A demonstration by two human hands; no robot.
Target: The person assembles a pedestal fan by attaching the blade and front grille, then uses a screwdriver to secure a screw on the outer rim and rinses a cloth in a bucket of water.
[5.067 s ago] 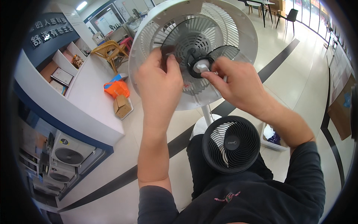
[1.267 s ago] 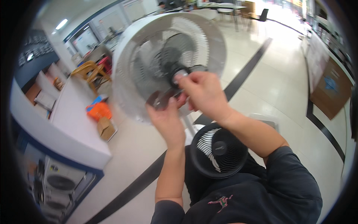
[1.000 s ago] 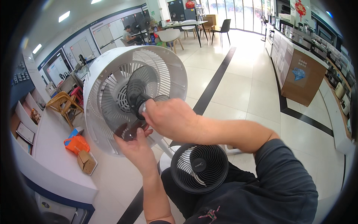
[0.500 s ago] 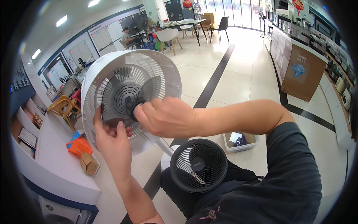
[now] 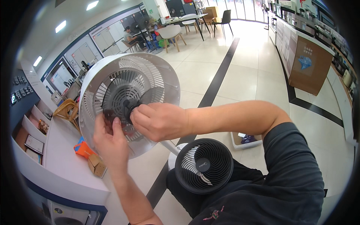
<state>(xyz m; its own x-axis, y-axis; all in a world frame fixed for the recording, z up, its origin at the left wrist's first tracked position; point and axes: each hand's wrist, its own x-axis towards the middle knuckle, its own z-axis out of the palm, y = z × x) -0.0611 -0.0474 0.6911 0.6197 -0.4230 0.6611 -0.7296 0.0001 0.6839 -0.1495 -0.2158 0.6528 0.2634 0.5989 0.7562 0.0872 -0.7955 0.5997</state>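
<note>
- The left hand point(image 5: 110, 137) grasps the lower edge of the fan blades point(image 5: 119, 87) between thumb and fingers.
- The right hand point(image 5: 159, 120) is clenched with its fingertips gripping the dark hub point(image 5: 129, 106) at the blades' centre; whether a smaller part sits inside that grip is hidden.
- The blades are smoky grey and translucent, broad and rounded, with slots and ribs behind showing through them.
- They sit inside the round white fan housing point(image 5: 170, 84), in front of the person; its wide rim surrounds a ring of slim white slats.
- A white pole point(image 5: 170, 147) slants down from the housing toward a pale base.
- The black front grille point(image 5: 204, 167) rests at the person's lap, round, with curved, swirling ribs; white shows through the gaps on its left.
- Small pale lettering crosses the plain disc at the grille's middle.
- A pinkish emblem point(image 5: 214, 213) marks the dark shirt.
- The orange bag point(image 5: 83, 149) at left bears faint light print, beside a brown carton point(image 5: 96, 165).
- White characters sit above a blue picture point(image 5: 305, 62) on the brown panel point(image 5: 313, 77) ending the right-hand desk.
- Large pale characters stand on the dark wall point(image 5: 18, 80) at far left.
</note>
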